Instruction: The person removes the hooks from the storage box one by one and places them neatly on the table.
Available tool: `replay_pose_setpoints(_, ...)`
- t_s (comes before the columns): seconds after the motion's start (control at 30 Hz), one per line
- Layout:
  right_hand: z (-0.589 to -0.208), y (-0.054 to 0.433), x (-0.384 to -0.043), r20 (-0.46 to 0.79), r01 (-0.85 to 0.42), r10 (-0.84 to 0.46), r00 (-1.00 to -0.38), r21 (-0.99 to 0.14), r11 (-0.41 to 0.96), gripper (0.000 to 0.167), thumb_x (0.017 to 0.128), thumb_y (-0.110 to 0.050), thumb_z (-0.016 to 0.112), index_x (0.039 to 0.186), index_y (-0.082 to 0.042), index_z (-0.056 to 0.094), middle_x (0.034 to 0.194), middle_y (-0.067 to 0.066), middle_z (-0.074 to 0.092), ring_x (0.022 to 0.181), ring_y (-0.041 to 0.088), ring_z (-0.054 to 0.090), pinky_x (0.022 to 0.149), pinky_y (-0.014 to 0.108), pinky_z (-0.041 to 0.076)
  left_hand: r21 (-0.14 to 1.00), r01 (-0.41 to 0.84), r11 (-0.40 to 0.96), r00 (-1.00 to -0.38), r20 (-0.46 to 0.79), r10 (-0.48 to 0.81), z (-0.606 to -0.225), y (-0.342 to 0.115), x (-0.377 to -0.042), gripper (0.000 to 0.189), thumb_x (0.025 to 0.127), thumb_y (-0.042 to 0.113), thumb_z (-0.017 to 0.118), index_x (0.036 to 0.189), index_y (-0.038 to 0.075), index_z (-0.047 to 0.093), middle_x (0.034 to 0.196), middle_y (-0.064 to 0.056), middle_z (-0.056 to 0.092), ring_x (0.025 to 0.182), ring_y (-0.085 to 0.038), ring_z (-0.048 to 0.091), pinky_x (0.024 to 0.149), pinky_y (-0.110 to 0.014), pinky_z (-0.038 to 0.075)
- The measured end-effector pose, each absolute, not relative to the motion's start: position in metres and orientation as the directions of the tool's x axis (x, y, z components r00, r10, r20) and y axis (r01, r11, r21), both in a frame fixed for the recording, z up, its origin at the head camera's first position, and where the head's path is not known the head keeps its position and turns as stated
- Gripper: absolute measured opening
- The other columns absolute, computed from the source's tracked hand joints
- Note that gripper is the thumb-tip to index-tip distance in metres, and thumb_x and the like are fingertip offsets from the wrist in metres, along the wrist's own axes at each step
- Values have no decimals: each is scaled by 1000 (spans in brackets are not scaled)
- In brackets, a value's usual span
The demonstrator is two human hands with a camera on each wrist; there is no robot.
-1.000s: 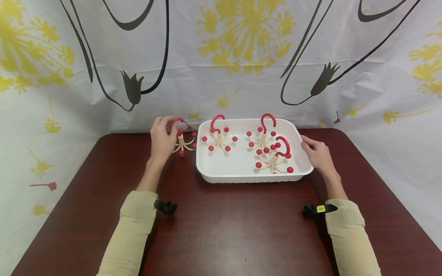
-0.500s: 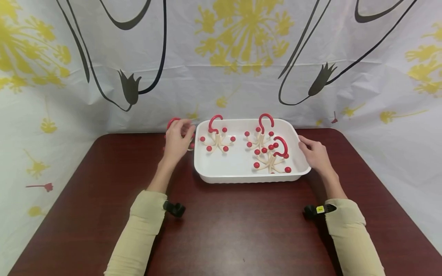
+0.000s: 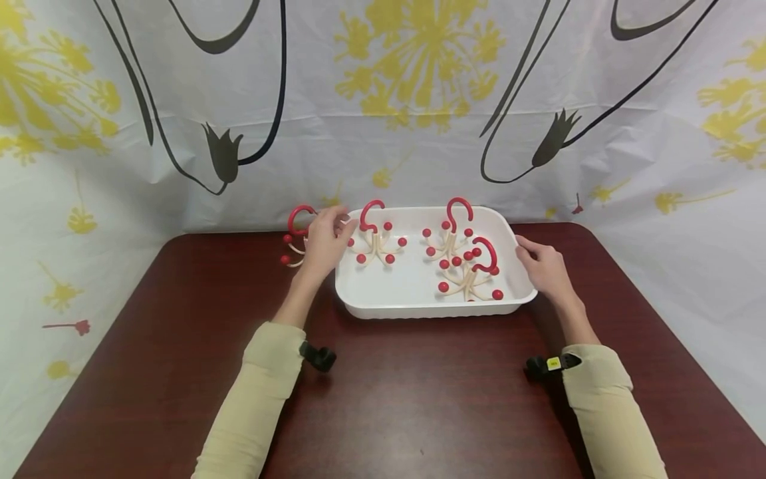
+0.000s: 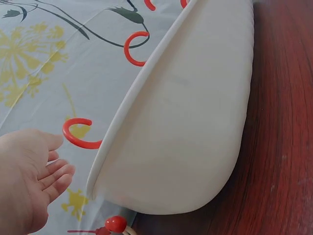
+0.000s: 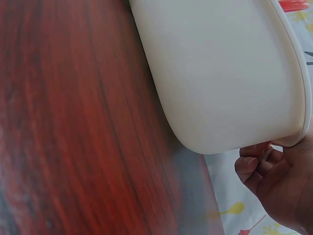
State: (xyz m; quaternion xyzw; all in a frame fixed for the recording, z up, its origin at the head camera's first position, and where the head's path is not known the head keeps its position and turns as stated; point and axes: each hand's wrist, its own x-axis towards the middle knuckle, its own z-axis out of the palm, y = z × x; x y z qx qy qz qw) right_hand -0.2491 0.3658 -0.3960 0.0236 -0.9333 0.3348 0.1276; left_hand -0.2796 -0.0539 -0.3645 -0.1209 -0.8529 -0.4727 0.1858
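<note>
My left hand (image 3: 325, 243) hovers by the left end of a white tray (image 3: 431, 311), fingers loosely extended and holding nothing. In the left wrist view, the hanger hook (image 4: 68, 131) rising over the tray rim is just beyond the fingertips. A beige hanger with a red hook (image 3: 291, 219) and red ball tips stands on the table left of the tray, partly hidden by that hand. Inside the tray are three similar hangers: one at left (image 3: 376, 245), one at back right (image 3: 451, 245), one tilted at front right (image 3: 470, 283). My right hand (image 3: 546, 269) grips the tray's right rim, fingers curled beneath.
The dark red wooden table (image 3: 383, 392) extends in front of the tray and to both sides. Close behind it hangs a patterned white cloth (image 3: 383, 146). Black wrist-worn cameras sit on both cuffs, the left one (image 3: 320, 357) over the table.
My left hand has let go of the hanger left of the tray and moved right to the tray's left end. The right hand stays on the rim.
</note>
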Motion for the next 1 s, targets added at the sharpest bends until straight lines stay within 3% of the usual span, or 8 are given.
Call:
replay_pose_setpoints(0.67,-397,366,-250,245,-118,50,-968,-624,772,46,107,-27,46,143,1,53,140,31,51,115,43,55,87,52,45,802,344,489,-931,357,69,-366,-37,-287,31,98,10,67,126,-2,65,111,-18,65,98,-30,63,90,-37,55)
replay_pose_setpoints(1.0,-396,365,-249,245,-116,55,-968,-630,768,46,107,-26,46,142,2,54,140,31,51,116,44,55,88,53,44,791,375,483,-915,398,58,-367,-29,-294,23,99,7,64,119,-5,67,111,-20,67,101,-29,65,88,-36,55)
